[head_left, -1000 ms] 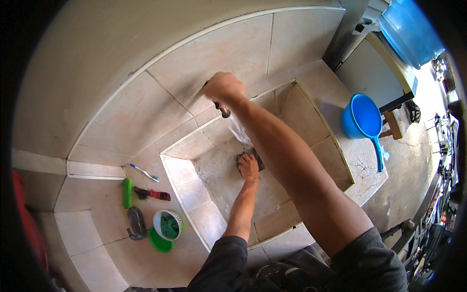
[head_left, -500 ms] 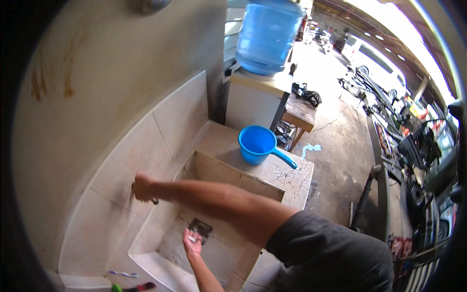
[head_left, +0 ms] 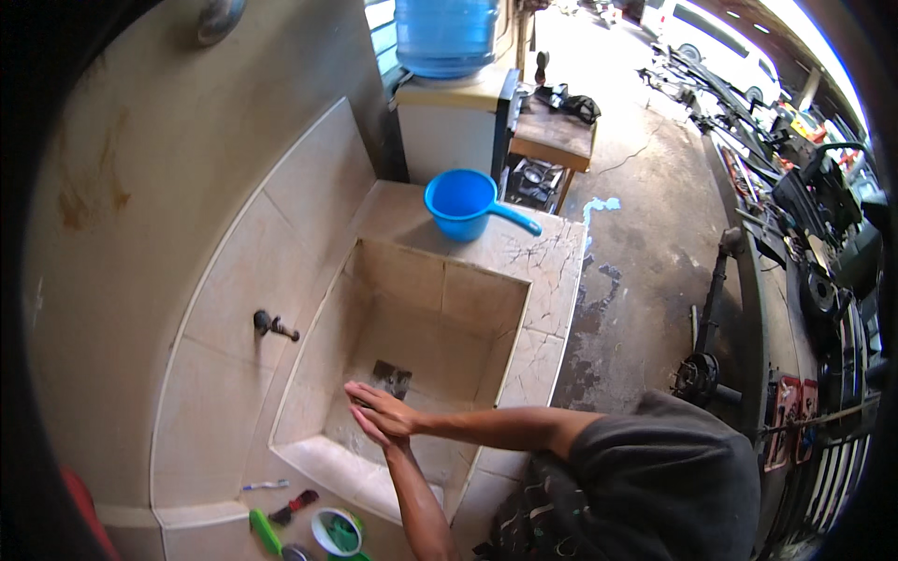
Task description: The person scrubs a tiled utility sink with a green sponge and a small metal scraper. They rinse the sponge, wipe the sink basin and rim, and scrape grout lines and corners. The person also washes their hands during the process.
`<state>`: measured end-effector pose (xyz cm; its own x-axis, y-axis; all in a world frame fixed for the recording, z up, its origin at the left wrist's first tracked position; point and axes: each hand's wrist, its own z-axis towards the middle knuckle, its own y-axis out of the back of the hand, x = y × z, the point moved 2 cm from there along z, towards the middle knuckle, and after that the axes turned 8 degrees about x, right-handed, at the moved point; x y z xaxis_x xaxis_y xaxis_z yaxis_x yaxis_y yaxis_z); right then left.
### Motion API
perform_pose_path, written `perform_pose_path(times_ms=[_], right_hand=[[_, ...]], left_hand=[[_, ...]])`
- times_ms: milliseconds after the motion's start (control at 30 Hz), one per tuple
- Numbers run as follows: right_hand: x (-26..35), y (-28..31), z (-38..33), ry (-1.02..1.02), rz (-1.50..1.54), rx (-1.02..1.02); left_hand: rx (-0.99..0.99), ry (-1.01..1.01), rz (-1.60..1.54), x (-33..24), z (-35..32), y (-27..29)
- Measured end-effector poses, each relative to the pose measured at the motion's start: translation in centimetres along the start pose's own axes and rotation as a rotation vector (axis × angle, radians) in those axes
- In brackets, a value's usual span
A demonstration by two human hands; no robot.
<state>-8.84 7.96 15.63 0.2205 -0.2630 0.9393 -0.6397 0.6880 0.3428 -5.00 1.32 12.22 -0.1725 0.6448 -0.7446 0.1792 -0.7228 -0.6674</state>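
Observation:
Over the tiled sink basin [head_left: 440,323], my two hands are pressed palm to palm. My right hand [head_left: 388,409] lies on top with its fingers stretched out. Beneath it, my left hand [head_left: 370,428] is partly covered, its fingers straight too. Whether anything lies between the palms is hidden. Just past my fingertips is the dark square drain [head_left: 391,377] in the basin floor. A dark faucet [head_left: 276,325] sticks out of the wall tiles to the left, with neither hand on it.
A blue dipper [head_left: 463,208] stands on the far ledge, before a water dispenser with a blue jug [head_left: 446,37]. Along the near-left ledge lie a toothbrush [head_left: 266,485], a green-handled brush [head_left: 265,531] and a white tub [head_left: 337,531]. Metal parts fill the right side.
My right hand has left the faucet and come down onto my left hand. In the earlier view my left palm lay upward with something whitish on it. The view has shifted.

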Motion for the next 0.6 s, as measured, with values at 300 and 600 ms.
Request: perform_pose_path(times_ms=[300, 600], right_hand=[[-3.0, 3.5, -6.1, 0.072, 0.597, -0.428], [1.2, 6.2, -10.8, 0.255, 0.301, -0.646]], left_hand=[[0.296, -0.04, 0.354, 6.9, -1.2, -5.3], [0.392, 0.172, 0.107, 6.6, -3.5, -11.4]])
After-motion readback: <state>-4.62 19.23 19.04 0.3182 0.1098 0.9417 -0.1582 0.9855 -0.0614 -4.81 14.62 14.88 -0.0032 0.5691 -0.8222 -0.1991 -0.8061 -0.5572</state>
